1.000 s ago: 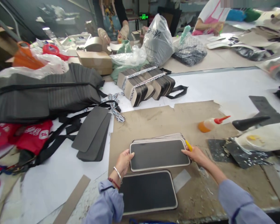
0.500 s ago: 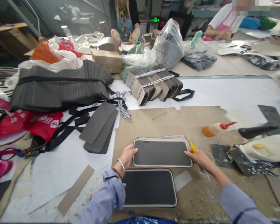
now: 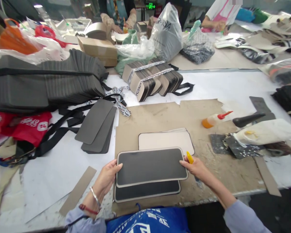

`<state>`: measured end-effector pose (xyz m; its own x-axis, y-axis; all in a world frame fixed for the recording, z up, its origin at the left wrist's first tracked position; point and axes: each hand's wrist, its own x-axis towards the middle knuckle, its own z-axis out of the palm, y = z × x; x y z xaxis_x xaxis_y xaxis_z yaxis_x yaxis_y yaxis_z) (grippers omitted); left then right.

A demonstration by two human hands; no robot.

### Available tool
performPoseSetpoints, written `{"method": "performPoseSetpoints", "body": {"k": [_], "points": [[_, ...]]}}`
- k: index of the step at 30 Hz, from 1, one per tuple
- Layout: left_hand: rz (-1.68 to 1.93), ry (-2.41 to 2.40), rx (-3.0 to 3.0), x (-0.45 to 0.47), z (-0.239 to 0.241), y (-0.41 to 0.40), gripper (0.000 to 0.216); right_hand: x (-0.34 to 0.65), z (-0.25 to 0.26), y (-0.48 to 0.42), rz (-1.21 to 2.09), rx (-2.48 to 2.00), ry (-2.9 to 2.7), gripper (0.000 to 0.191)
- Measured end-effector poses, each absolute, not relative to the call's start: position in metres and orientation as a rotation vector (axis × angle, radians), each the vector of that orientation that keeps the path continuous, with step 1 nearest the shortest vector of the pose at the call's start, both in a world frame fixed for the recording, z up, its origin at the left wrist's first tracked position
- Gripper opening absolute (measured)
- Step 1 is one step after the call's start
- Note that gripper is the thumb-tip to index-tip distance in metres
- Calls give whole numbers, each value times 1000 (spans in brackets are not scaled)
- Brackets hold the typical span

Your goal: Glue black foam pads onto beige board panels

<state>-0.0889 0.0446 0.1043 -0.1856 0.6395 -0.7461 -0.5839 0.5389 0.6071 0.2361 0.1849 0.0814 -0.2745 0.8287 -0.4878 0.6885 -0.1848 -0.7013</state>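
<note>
Between my hands is a black rounded panel with a beige rim (image 3: 150, 166); my left hand (image 3: 108, 176) grips its left end and my right hand (image 3: 195, 167) grips its right end. A small yellow tool (image 3: 189, 158) sticks up from my right hand. The panel hovers just over another black panel (image 3: 147, 191) lying near the table's front edge. Behind them a low stack of beige panels (image 3: 166, 140) rests on the brown cardboard sheet (image 3: 165, 118).
Grey foam pads (image 3: 97, 125) lie left of the cardboard. An orange glue bottle (image 3: 213, 119) and a black-handled tool (image 3: 248, 119) sit to the right. Bundled panels (image 3: 150, 82), black straps and bags crowd the back. Two other people work at the far side. A blue bag (image 3: 147, 221) hangs below.
Both hands lifted the top black panel off the stack and drew it toward me over the near panel. The stack now shows a beige top. The camera tilted down.
</note>
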Motion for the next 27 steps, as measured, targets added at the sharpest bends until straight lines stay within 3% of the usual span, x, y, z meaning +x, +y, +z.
{"method": "performPoseSetpoints", "body": {"k": [8,27], "points": [[1084,1410,-21,-89,89,0,45,233,60,144,1452,-1781,-2016,29],[1056,1427,-27,-96,79,-14,46,230,47,119,1407,-1777,-2081,30]]}}
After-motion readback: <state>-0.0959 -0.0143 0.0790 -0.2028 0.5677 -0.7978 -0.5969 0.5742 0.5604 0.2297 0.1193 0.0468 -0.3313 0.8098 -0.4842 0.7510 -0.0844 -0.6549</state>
